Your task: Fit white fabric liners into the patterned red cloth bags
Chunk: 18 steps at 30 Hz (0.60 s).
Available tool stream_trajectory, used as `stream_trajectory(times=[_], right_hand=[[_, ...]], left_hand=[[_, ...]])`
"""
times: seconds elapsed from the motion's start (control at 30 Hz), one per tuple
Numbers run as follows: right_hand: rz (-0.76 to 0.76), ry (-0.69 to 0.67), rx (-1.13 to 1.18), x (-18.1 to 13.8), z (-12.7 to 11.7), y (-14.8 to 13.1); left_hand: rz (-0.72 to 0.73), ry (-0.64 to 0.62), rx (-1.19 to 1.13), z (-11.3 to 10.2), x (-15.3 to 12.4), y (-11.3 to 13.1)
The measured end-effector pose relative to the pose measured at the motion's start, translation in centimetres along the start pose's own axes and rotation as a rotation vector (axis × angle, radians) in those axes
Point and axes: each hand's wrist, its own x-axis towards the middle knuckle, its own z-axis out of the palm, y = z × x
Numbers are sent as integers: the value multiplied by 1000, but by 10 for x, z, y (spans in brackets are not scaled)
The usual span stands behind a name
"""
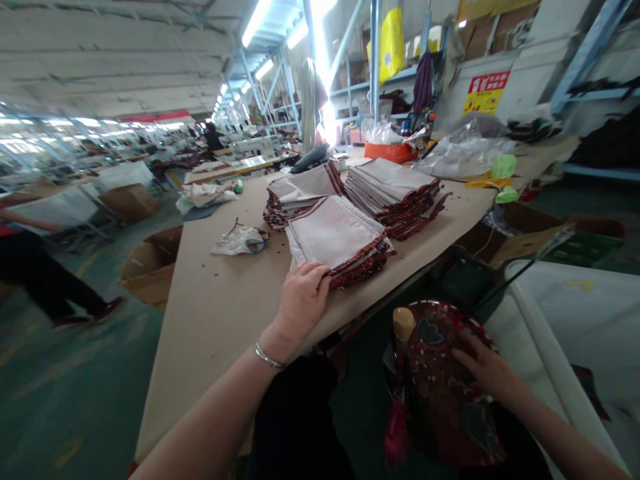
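Through my camera feed I see a large sewing workshop: stacked cloth [335, 233] on a table [210, 333], a sewing machine [257, 147] behind, cardboard boxes [131, 201], ceiling lights [257, 23].

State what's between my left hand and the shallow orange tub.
Head view: a front stack of folded whitish fabric with dark red edging, touched by your left hand, then a similar rear right stack.

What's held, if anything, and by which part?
Left hand touches the front stack at its near corner; right hand lies on red cloth. Whether either grips can't be told.
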Motion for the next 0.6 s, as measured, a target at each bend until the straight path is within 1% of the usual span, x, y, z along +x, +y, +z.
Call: stream_trajectory(times=[0.03,0.07,0.1,0.13,0.2,0.27,0.33,0.4,0.43,0.5,0.6], right_hand=[[-27,22,-3,0,3,0],[-73,34,15,1,3,-9],[-134,39,41,3,0,-26],[-211,41,63,4,-5,-50],[-419,62,88,9,-14,-112],[-704,103,90,16,-17,-178],[-962,86,37,24,-11,-234],[-1118,27,-98,33,3,-273],[-1162,-1,-180,38,12,-286],[-1200,-40,-331,49,32,-303],[-1221,-9,-487,66,56,-311]], left_hand=[[-2,-22,20,-1,1,0],[-8,-44,34,-2,2,-1],[-19,-64,42,-3,4,0],[-34,-84,42,-5,7,0],[-86,-117,9,-9,13,1],[-191,-130,-72,-13,20,3],[-329,-124,-165,-18,25,6],[-435,-116,-224,-22,29,10],[-463,-115,-235,-24,31,11],[-455,-103,-230,-26,34,11],[-395,-71,-126,-30,37,7]])
